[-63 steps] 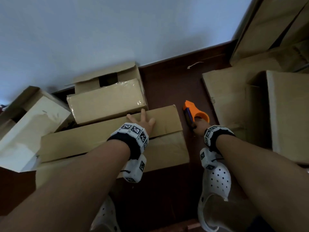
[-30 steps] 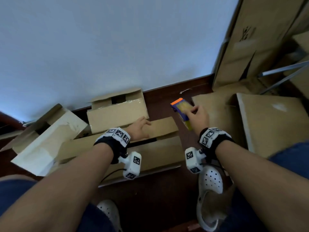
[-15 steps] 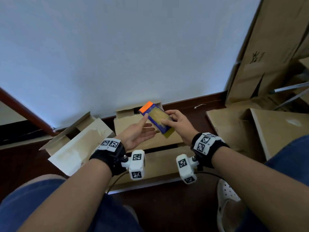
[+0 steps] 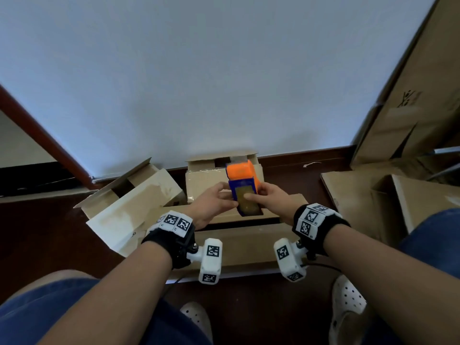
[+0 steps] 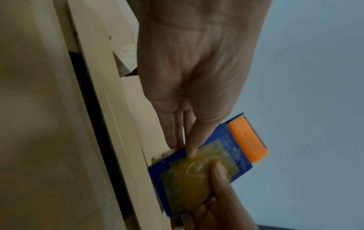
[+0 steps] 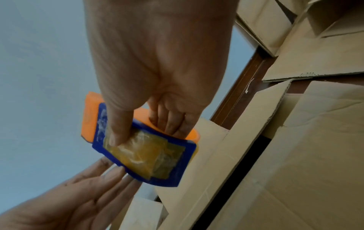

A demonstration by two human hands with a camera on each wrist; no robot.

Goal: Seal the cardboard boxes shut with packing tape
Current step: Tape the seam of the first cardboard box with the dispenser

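An orange and blue tape dispenser point(image 4: 242, 188) with yellowish tape on its face is held up in front of me, orange end up. My right hand point(image 4: 270, 199) grips it: the thumb presses the tape face point(image 6: 138, 149) and the fingers hook into the orange core. My left hand point(image 4: 215, 204) pinches the dispenser's left edge point(image 5: 197, 169), thumb on the blue face and fingers behind. Below the hands lies a long cardboard box point(image 4: 249, 247) on the floor, with a dark gap point(image 4: 239, 224) between its two top flaps.
A taped box point(image 4: 206, 181) stands against the wall behind the dispenser, and an open pale box point(image 4: 134, 207) lies tilted at the left. Flattened cardboard and open boxes point(image 4: 373, 195) fill the right. My white clogs point(image 4: 348, 307) rest on the dark floor.
My right hand lifted the dispenser from the floor and brought it to the middle, turning it upright. My left hand left the box flap and took hold of the dispenser's edge.
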